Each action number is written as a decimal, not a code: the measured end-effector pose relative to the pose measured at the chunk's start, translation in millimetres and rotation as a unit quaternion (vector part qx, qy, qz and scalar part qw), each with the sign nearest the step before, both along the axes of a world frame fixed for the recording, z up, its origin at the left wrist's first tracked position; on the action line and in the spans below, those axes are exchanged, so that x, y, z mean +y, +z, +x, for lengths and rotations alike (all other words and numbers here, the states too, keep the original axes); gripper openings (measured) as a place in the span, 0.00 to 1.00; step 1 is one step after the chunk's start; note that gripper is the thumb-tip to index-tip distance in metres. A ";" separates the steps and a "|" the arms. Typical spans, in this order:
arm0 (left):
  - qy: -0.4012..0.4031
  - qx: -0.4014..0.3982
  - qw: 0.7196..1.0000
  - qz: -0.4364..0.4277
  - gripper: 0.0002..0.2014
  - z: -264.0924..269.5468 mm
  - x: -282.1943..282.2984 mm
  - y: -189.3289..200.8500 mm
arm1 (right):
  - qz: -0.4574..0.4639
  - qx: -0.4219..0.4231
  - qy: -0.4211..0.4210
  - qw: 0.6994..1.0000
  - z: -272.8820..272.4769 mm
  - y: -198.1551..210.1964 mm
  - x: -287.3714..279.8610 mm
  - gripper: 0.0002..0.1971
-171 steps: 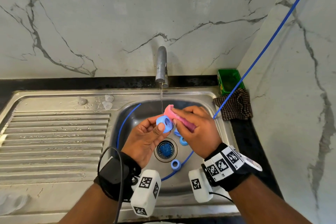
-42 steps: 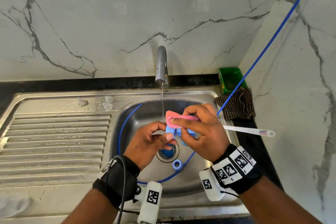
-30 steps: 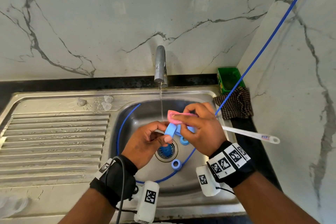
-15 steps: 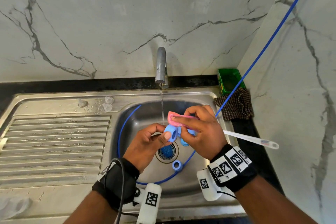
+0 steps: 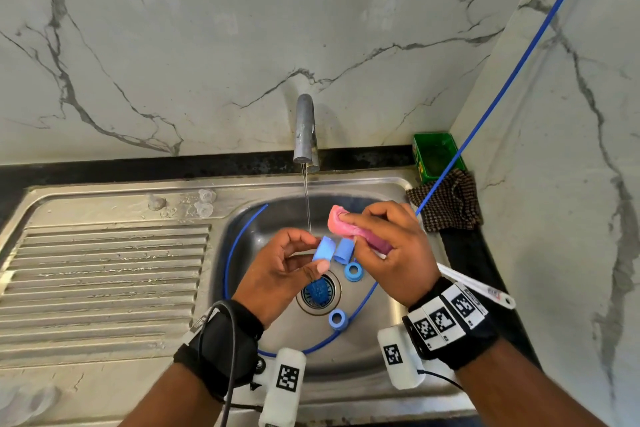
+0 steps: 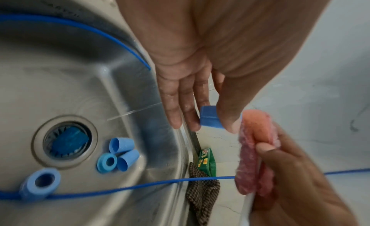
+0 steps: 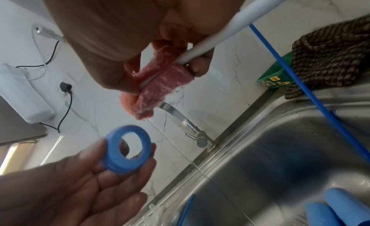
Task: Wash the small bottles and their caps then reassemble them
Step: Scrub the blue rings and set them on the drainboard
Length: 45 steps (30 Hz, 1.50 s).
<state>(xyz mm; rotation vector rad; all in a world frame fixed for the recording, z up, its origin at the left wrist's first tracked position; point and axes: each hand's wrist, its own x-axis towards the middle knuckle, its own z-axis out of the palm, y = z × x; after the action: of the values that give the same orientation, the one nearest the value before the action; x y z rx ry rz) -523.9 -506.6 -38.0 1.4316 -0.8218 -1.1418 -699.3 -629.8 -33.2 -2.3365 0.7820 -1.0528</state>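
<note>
My left hand (image 5: 318,252) pinches a blue ring-shaped cap (image 5: 324,248) between thumb and fingers, just beside the thin water stream (image 5: 306,204); the right wrist view looks through the cap's hole (image 7: 128,150). My right hand (image 5: 350,234) grips a pink sponge brush (image 5: 346,227) by its head, a little right of the cap and apart from it. Its white handle (image 5: 481,289) sticks out to the right. Several more blue caps (image 6: 120,146) and rings (image 6: 42,182) lie in the sink basin (image 5: 377,333) near the drain (image 5: 318,295). Small clear bottles (image 5: 204,202) stand on the sink ledge.
The tap (image 5: 304,130) runs above the basin. A blue hose (image 5: 502,87) drops from the upper right and loops round the basin. A green box (image 5: 436,156) and a checked cloth (image 5: 446,206) sit at the right corner. The ribbed draining board (image 5: 104,281) lies left.
The sponge was pressed against the cap held by my left hand; now the hands have parted, the sponge drawn up and right, the cap turned side-on by the stream.
</note>
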 end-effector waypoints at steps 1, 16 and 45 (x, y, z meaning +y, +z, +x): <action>0.003 -0.017 1.000 0.010 0.21 0.4 -0.1 0.3 | 0.009 -0.004 0.003 1.000 -1.4 0.8 -0.7 0.20; -0.016 -0.075 0.995 -0.069 0.25 5.8 -3.3 -0.6 | 0.488 -0.074 0.132 0.860 14.8 -14.7 21.1 0.15; 0.013 -0.133 0.990 -0.055 0.18 6.9 -17.4 3.0 | 0.558 -0.126 0.134 0.809 37.1 1.9 7.2 0.10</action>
<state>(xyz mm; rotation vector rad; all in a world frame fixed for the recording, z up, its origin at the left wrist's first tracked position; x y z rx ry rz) -516.9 -524.0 -34.9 1.5166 -1.0324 -0.8837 -662.2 -622.7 -31.3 -1.2025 0.6577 -0.4971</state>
